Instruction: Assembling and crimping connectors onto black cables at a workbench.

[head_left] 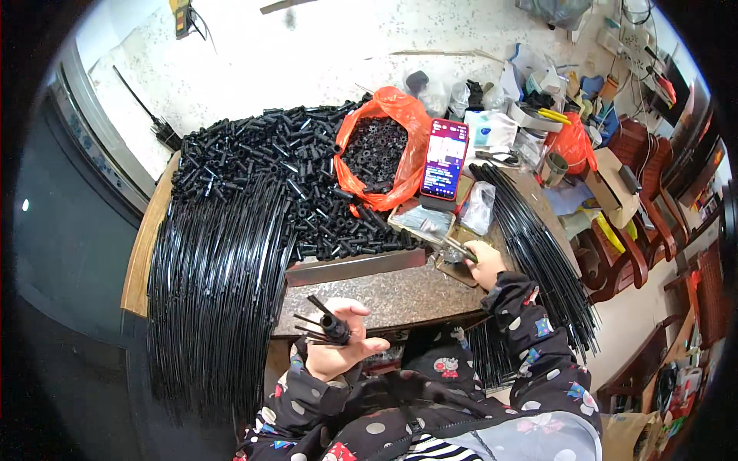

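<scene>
My left hand (347, 355) is raised over the front edge of the table, its thumb held away. In its curled fingers sits a black hollow plastic fitting (334, 327), with several thin black rods sticking out to its left. Further right, my right hand (487, 266) is closed around a slim tool with a dark handle (463, 251); its exact kind is too small to tell. The tool's end is over a small container of tiny parts (453, 261). Just behind lies an open box of thin pale pins or strips (424, 221).
A large heap of black plastic fittings (254, 154) covers the left and back, held by a metal bar (354, 266). Long black rods (215, 284) overhang the left edge, more (538, 253) the right. A red bag of small black parts (415, 115) stands beside a propped phone (444, 157).
</scene>
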The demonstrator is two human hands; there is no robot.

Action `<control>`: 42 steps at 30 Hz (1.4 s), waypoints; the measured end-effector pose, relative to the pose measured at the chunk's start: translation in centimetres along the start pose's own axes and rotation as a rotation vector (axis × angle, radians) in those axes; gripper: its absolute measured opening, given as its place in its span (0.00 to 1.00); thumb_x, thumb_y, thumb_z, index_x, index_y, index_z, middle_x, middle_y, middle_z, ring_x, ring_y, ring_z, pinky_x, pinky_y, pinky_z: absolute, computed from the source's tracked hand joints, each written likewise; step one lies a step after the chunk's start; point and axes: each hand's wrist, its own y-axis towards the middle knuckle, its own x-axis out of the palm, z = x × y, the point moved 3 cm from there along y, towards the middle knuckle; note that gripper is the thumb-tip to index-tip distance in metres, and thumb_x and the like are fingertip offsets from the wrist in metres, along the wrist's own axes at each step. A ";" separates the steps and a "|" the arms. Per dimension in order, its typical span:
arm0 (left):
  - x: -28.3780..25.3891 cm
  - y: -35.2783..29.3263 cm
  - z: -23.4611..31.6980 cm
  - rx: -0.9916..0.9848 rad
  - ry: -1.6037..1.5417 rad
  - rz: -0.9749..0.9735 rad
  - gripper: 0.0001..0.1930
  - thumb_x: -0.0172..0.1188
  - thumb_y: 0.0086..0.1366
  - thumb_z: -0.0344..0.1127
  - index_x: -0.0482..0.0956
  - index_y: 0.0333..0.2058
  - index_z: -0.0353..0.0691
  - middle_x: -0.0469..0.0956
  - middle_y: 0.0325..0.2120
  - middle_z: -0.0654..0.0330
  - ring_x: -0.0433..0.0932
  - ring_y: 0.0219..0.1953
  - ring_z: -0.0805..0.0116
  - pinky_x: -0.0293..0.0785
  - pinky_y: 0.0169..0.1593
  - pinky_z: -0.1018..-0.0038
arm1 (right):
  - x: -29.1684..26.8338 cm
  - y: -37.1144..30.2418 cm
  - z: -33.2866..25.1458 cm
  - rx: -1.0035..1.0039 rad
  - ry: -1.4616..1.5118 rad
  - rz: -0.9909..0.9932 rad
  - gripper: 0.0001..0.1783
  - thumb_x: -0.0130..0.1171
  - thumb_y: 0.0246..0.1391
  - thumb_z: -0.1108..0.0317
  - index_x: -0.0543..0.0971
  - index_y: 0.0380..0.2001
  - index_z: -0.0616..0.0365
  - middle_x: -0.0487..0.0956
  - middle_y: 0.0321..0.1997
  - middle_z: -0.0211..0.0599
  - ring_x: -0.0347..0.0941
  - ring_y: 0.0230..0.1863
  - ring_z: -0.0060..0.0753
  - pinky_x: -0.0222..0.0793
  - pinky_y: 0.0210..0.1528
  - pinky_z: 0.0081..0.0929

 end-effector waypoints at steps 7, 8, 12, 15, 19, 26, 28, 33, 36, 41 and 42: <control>0.6 0.5 -0.1 0.081 0.290 -0.159 0.18 0.63 0.34 0.25 0.67 0.27 0.37 0.61 0.11 0.71 0.56 0.13 0.85 0.51 0.17 0.88 | -1.2 0.2 -3.2 0.441 0.416 0.246 0.10 0.52 0.36 0.70 0.68 0.25 0.62 0.71 0.18 0.37 0.67 0.18 0.26 0.61 0.22 0.20; 0.5 0.4 -1.0 0.044 0.300 -0.143 0.19 0.64 0.33 0.28 0.69 0.29 0.37 0.60 0.10 0.73 0.55 0.13 0.87 0.50 0.17 0.88 | -1.2 0.3 -5.4 0.452 0.782 0.206 0.08 0.52 0.35 0.74 0.66 0.23 0.60 0.68 0.16 0.31 0.63 0.15 0.18 0.58 0.18 0.15; 3.5 1.6 1.1 0.081 0.245 -0.089 0.23 0.63 0.36 0.30 0.67 0.34 0.36 0.62 0.12 0.72 0.57 0.15 0.86 0.55 0.21 0.88 | -2.2 -1.2 -12.9 0.365 1.244 0.066 0.11 0.52 0.33 0.80 0.63 0.23 0.60 0.68 0.18 0.31 0.64 0.18 0.20 0.60 0.20 0.15; 4.0 1.5 0.8 0.130 0.205 -0.029 0.27 0.61 0.36 0.25 0.63 0.39 0.33 0.58 0.11 0.75 0.55 0.15 0.88 0.52 0.19 0.90 | -1.5 -2.4 -15.4 0.282 1.397 0.073 0.12 0.52 0.33 0.81 0.63 0.23 0.60 0.69 0.21 0.33 0.67 0.24 0.23 0.63 0.27 0.17; 4.4 0.6 1.0 0.108 0.069 0.030 0.27 0.62 0.36 0.25 0.63 0.39 0.32 0.59 0.11 0.74 0.56 0.15 0.87 0.54 0.19 0.89 | -1.7 -2.6 -16.9 0.118 1.362 0.128 0.13 0.51 0.34 0.82 0.62 0.25 0.61 0.69 0.21 0.34 0.67 0.24 0.23 0.63 0.28 0.18; 5.2 -0.8 1.5 0.279 0.301 -0.116 0.36 0.64 0.34 0.31 0.56 0.45 0.35 0.70 0.15 0.62 0.64 0.16 0.84 0.61 0.23 0.88 | -2.4 -3.2 -16.4 0.247 1.113 0.453 0.13 0.50 0.34 0.84 0.62 0.27 0.61 0.68 0.23 0.33 0.66 0.26 0.21 0.62 0.29 0.15; 5.2 -1.0 2.0 0.307 0.338 -0.129 0.36 0.63 0.34 0.31 0.56 0.46 0.36 0.70 0.16 0.62 0.64 0.16 0.83 0.61 0.22 0.87 | -2.6 -3.6 -16.4 0.275 1.181 0.428 0.13 0.50 0.35 0.84 0.62 0.27 0.61 0.68 0.22 0.32 0.65 0.24 0.20 0.62 0.27 0.14; 5.1 -1.3 3.0 0.190 0.237 -0.315 0.33 0.64 0.34 0.30 0.60 0.43 0.35 0.71 0.29 0.56 0.68 0.31 0.78 0.63 0.34 0.83 | -2.0 -3.2 -15.0 0.062 1.648 0.207 0.16 0.54 0.32 0.80 0.62 0.28 0.60 0.67 0.22 0.33 0.64 0.22 0.21 0.61 0.21 0.13; 4.8 -1.1 2.2 0.069 0.176 -0.265 0.30 0.63 0.35 0.30 0.63 0.41 0.35 0.71 0.28 0.59 0.67 0.30 0.80 0.62 0.34 0.84 | -1.3 -3.1 -15.1 0.155 1.427 0.303 0.14 0.53 0.33 0.81 0.63 0.27 0.61 0.68 0.22 0.31 0.64 0.23 0.20 0.62 0.22 0.14; 3.7 0.2 1.8 0.346 0.326 0.016 0.27 0.64 0.33 0.28 0.66 0.36 0.34 0.59 0.09 0.73 0.56 0.14 0.87 0.53 0.19 0.90 | -1.1 -3.7 -16.6 0.224 1.284 0.309 0.12 0.51 0.35 0.82 0.63 0.26 0.61 0.68 0.22 0.32 0.65 0.23 0.20 0.61 0.26 0.14; 3.5 0.0 1.5 0.112 0.183 0.075 0.27 0.64 0.33 0.29 0.64 0.36 0.32 0.60 0.10 0.73 0.57 0.14 0.87 0.54 0.20 0.90 | -1.2 -3.6 -17.2 0.237 1.405 0.234 0.11 0.51 0.35 0.82 0.63 0.26 0.61 0.68 0.21 0.32 0.65 0.23 0.20 0.61 0.27 0.14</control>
